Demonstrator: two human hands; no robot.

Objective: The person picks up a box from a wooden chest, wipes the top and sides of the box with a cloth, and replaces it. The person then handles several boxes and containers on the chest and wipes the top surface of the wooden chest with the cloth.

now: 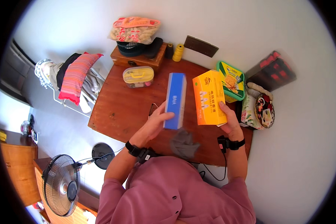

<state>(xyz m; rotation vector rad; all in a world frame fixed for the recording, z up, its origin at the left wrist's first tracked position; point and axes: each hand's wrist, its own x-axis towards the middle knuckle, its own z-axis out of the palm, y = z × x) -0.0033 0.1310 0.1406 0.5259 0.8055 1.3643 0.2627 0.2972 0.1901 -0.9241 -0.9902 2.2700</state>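
Note:
My left hand (157, 121) grips a long blue cardboard box (174, 98) near its lower end, the thumb lying across its front. In my right hand (230, 117) is a larger orange-yellow carton (210, 98) of mosquito-repellent liquid, held by its lower right edge. Both boxes are raised over the reddish-brown wooden table (123, 109), side by side with a gap between them. A crumpled grey cloth (184, 143) lies below them near the table's front edge. Partly hidden behind my left hand is a thin wire-framed object (152, 108), perhaps eyeglasses.
A clear case with a yellow lid (138, 75), a wooden box (134, 60) and yellow thread cone (178, 52) stand toward the back. Right: a green-rimmed biscuit tub (232, 79), a small basket (264, 110). A standing fan (61, 184) is at left; a cable (222, 170) hangs by my right wrist.

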